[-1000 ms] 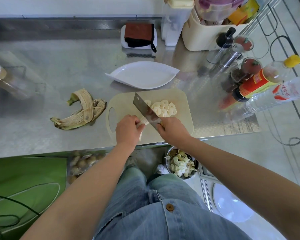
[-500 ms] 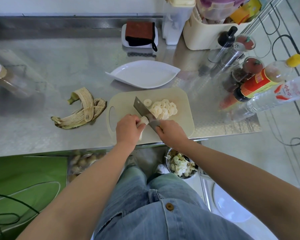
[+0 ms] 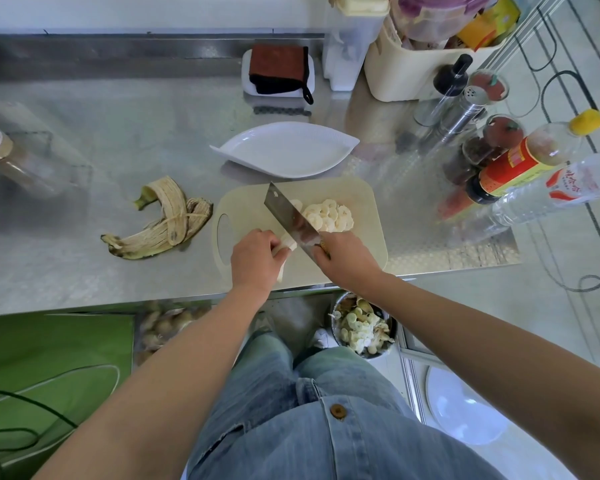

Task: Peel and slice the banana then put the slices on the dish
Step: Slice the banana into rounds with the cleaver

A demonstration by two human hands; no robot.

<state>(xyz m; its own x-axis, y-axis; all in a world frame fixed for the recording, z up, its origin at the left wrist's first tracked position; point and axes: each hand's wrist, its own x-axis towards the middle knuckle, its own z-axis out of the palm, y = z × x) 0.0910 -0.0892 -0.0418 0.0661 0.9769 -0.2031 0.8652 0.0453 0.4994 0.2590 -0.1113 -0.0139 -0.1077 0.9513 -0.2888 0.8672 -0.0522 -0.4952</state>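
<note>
Many slices on cutting board

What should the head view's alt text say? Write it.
The right hand grips a cleaver at a peeled banana held by the left hand on a cutting board, cut slices piled beside the blade. An empty white dish sits behind; the peel lies left.

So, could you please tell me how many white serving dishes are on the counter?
1: the leaf-shaped white dish lies just behind the cutting board, empty. A round white shape on the floor, lower right, might be another plate; unclear.
</note>
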